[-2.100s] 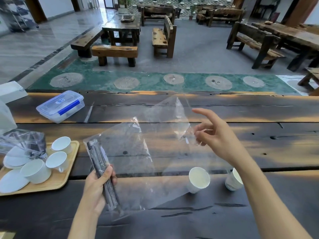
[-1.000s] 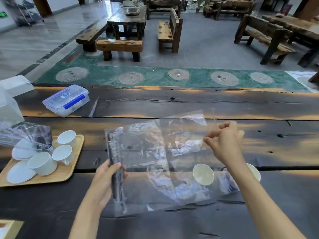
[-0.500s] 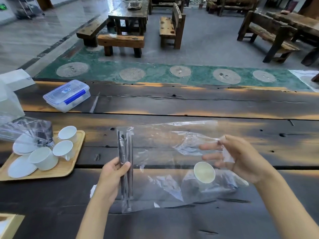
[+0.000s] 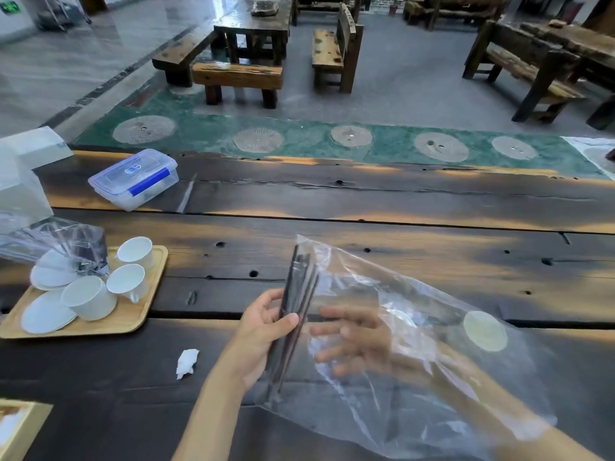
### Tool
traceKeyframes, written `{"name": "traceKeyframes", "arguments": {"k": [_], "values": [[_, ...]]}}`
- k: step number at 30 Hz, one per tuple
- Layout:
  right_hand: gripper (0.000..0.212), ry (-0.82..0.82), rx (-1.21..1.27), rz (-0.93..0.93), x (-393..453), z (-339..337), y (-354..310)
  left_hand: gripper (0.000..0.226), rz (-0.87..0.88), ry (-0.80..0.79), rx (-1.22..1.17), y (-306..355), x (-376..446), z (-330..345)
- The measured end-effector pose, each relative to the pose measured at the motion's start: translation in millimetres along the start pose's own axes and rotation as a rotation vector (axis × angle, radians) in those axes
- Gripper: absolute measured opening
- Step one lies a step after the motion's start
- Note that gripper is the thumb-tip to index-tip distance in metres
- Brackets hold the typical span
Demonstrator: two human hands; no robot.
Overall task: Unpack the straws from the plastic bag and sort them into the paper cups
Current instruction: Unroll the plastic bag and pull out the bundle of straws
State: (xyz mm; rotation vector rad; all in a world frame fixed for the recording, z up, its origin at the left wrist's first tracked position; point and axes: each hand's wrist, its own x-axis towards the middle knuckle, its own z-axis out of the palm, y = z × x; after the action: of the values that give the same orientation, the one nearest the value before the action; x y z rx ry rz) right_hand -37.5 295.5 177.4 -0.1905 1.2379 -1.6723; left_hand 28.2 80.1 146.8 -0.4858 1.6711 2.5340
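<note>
Two hands are at work here, and the risks begin on the left: your left hand (image 4: 263,331) is closed around a bundle of dark straws (image 4: 294,307), pinching them through the side of the clear plastic bag (image 4: 416,367), thumb across the front and fingers behind. That hold is through slippery film, so if you loosen it while pulling, the straws could slide down inside the bag or fan apart and spill on the table (image 4: 399,201). Your right hand (image 4: 352,341) is inside the bag, fingers spread and reaching toward the straws; it appears to hold nothing yet, though the film blurs it and I cannot be sure. Tugging with that hand before you have a firm pinch may drag only a few straws out and scatter the rest. Left of you, well apart, a wooden tray (image 4: 146,314) carries white cups and saucers under a second crumpled bag, with a lidded plastic box (image 4: 133,178) beyond it and a small wad of paper (image 4: 187,362) near your left forearm; none of these blocks you. On the right, one paper cup (image 4: 485,331) shows through the bag, which is draped over it, so a sweep of the loose plastic could knock it over. Lift the bag clear before you carry straws across.
</note>
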Motion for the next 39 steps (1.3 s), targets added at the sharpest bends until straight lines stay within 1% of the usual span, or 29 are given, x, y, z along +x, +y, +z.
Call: {"name": "traceKeyframes", "arguments": {"k": [3, 5, 6, 8, 10, 11, 13, 14, 15, 17, 20, 22, 24, 25, 28, 29, 30, 31, 32, 34, 35, 36, 37, 38, 39], "values": [[0.034, 0.196, -0.074, -0.133, 16.6, 18.5, 6.7, 0.024, 0.019, 0.033, 0.016, -6.8, 1.7, 16.1], [0.028, 0.319, -0.120, -0.186, 22.7, 24.5, 8.7, 0.014, 0.038, 0.084, -0.002, -10.0, 2.1, 22.1], [0.027, 0.373, -0.141, -0.210, 25.6, 25.3, 11.0, 0.014, 0.044, 0.102, -0.020, -10.8, 1.5, 23.7], [0.023, 0.437, -0.170, -0.251, 30.5, 29.4, 12.4, 0.018, 0.057, 0.129, -0.027, -10.8, -0.3, 25.4], [0.019, 0.462, -0.178, -0.280, 35.7, 34.3, 14.1, 0.018, 0.087, 0.172, 0.011, -10.8, -1.8, 25.1], [0.021, 0.479, -0.172, -0.290, 37.6, 37.0, 15.2, 0.015, 0.109, 0.200, 0.041, -11.6, -1.9, 24.2], [0.035, 0.505, -0.147, -0.292, 41.1, 40.4, 17.8, 0.007, 0.136, 0.253, 0.089, -12.8, -1.8, 22.7], [0.040, 0.499, -0.131, -0.277, 42.2, 41.6, 19.1, 0.004, 0.135, 0.272, 0.103, -13.1, -2.2, 22.6], [0.040, 0.467, -0.110, -0.267, 42.5, 42.0, 20.3, 0.006, 0.133, 0.284, 0.112, -13.4, -2.6, 22.8], [0.033, 0.356, -0.049, -0.264, 41.7, 42.0, 23.4, 0.008, 0.127, 0.290, 0.129, -13.5, -3.8, 23.2], [0.030, 0.247, 0.184, -0.239, 37.1, 45.6, 26.1, 0.007, 0.100, 0.256, 0.129, -11.8, -5.7, 22.2], [0.021, 0.241, 0.322, -0.195, 36.5, 47.1, 26.6, 0.012, 0.083, 0.230, 0.118, -10.8, -7.8, 21.2], [0.007, 0.237, 0.375, -0.164, 39.3, 44.7, 28.1, 0.014, 0.087, 0.225, 0.087, -10.9, -9.6, 19.2], [0.007, 0.226, 0.389, -0.159, 41.5, 42.2, 28.5, 0.013, 0.088, 0.238, 0.056, -10.8, -10.1, 18.3], [0.023, 0.184, 0.483, -0.165, 48.8, 32.8, 36.1, 0.010, 0.091, 0.330, -0.024, -12.3, -8.7, 10.4], [0.028, 0.176, 0.482, -0.162, 49.3, 30.8, 39.3, 0.011, 0.088, 0.364, -0.022, -13.5, -7.4, 6.7], [0.028, 0.169, 0.441, -0.163, 50.3, 30.9, 40.5, 0.011, 0.084, 0.382, -0.015, -14.9, -6.2, 3.7], [0.024, 0.171, 0.373, -0.175, 50.1, 31.8, 39.8, 0.010, 0.081, 0.385, 0.000, -15.6, -5.2, 2.3], [0.019, 0.171, 0.295, -0.190, 50.0, 33.5, 38.3, 0.009, 0.078, 0.370, 0.022, -15.4, -4.6, 2.1], [0.014, 0.182, 0.175, -0.177, 52.4, 38.3, 38.6, 0.026, 0.048, 0.307, 0.118, -11.8, -2.8, 5.7], [0.014, 0.179, 0.137, -0.172, 52.1, 42.4, 38.9, 0.029, 0.045, 0.273, 0.152, -9.5, -1.4, 9.0], [0.013, 0.172, 0.117, -0.170, 56.1, 44.7, 42.0, 0.025, 0.060, 0.259, 0.179, -6.4, -0.2, 12.9], [0.012, 0.149, 0.112, -0.178, 58.5, 47.1, 44.7, 0.020, 0.089, 0.285, 0.214, -3.7, 1.8, 15.6], [0.012, 0.134, 0.111, -0.181, 62.9, 47.6, 48.5, 0.023, 0.110, 0.354, 0.245, -2.5, 4.7, 15.1], [0.018, 0.130, 0.117, -0.179, 67.7, 46.4, 51.0, 0.029, 0.116, 0.435, 0.252, -2.8, 7.7, 11.5]]}}
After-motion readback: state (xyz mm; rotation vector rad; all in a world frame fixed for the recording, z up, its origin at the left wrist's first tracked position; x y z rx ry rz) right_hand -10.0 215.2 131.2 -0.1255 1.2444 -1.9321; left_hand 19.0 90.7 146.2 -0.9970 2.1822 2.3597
